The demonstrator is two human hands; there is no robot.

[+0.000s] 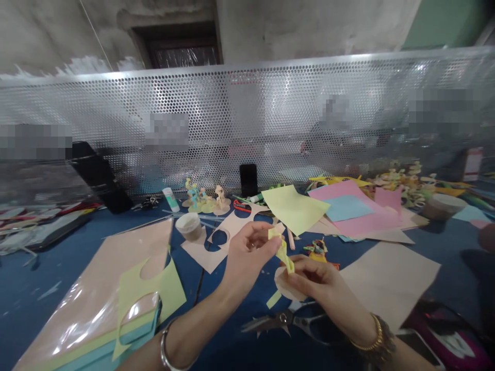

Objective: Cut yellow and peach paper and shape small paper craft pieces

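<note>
Between my two hands is a twisted strip of yellow paper (284,253). My left hand (251,247) pinches its upper end between thumb and fingers. Lower and to the right, my right hand (315,275) grips the other end. Beneath them on the blue table lies a pale paper disc (285,286), partly covered by my right hand, with a small yellow paper scrap (274,299) beside it. A pair of scissors (286,318) lies just below my hands. Behind my right hand sits a small colourful paper piece (317,250).
Plastic-wrapped paper sheets (104,278) cover the left side. A tub (188,225), a glue stick (170,200) and small paper figures (204,198) stand further back. Yellow (296,208) and pink sheets (359,219) lie to the right. A perforated metal screen (247,118) closes the table's back.
</note>
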